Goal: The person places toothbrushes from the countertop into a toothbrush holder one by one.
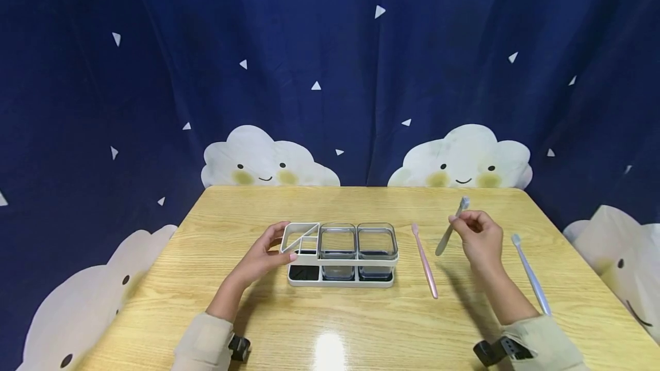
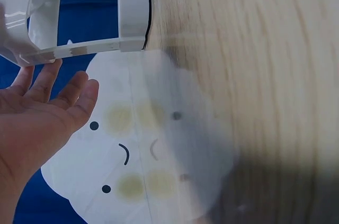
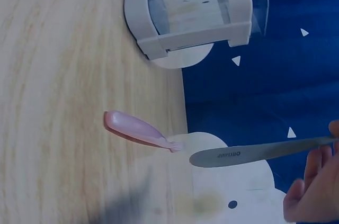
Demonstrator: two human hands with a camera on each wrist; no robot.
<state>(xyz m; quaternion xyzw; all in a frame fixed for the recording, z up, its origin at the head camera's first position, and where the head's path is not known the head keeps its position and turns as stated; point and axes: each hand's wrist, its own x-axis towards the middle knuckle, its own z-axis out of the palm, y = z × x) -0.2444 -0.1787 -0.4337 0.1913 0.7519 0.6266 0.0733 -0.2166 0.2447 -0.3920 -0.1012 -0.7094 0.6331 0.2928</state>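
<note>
A white toothbrush holder (image 1: 344, 284) stands mid-table, with a divided section at its left end and two clear cups (image 1: 337, 242) beside it. My left hand (image 1: 263, 253) holds that left end, thumb at the front rim and fingers round the outer side. In the left wrist view the fingers reach up to the holder's end (image 2: 135, 12). My right hand (image 1: 480, 239) pinches a grey toothbrush (image 1: 447, 238) near its head, raised above the table with its handle slanting down to the left. The handle, with small lettering, shows in the right wrist view (image 3: 238, 154).
A pink toothbrush (image 1: 425, 262) lies between the holder and my right hand. Farther right lies a blue toothbrush (image 1: 532, 273), beside my right forearm. Behind the wooden table (image 1: 232, 205) hangs a dark blue curtain (image 1: 330, 44) with white clouds and triangles.
</note>
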